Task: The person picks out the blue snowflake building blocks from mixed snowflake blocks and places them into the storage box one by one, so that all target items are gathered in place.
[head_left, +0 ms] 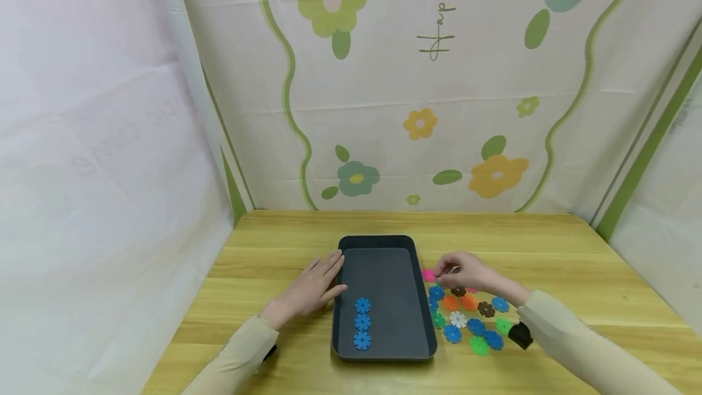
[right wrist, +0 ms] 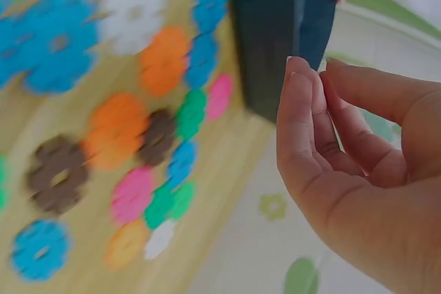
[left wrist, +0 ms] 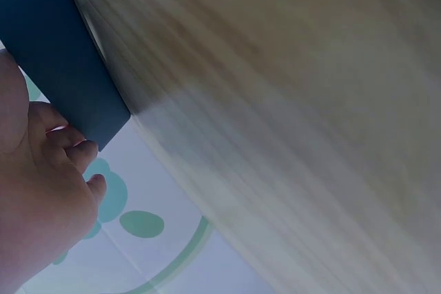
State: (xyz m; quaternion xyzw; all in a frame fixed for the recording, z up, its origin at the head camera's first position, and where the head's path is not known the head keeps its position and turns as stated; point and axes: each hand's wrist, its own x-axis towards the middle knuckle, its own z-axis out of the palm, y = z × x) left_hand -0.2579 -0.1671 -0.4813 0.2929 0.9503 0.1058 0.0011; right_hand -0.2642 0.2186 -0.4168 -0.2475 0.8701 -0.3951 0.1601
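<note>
A dark grey rectangular tray (head_left: 378, 273) lies on the wooden table. Three blue notched plastic discs (head_left: 362, 322) form a column inside it, near the lower left. My left hand (head_left: 315, 285) rests along the tray's left rim, fingers extended and thumb on the edge. To the right of the tray my right hand (head_left: 463, 270) is over the far side of a spread of coloured notched discs (head_left: 468, 302), near a pink disc (head_left: 429, 275). In the right wrist view its fingers (right wrist: 296, 101) bend toward the thumb, with a small gap and nothing visible between the tips.
The loose discs are blue, green, orange, brown, pink and white, including a white disc (head_left: 457, 319) and a green disc (head_left: 479, 346); some overlap. A flower-printed cloth (head_left: 384, 108) hangs behind the wooden table (head_left: 285, 224), with pale cloth at both sides.
</note>
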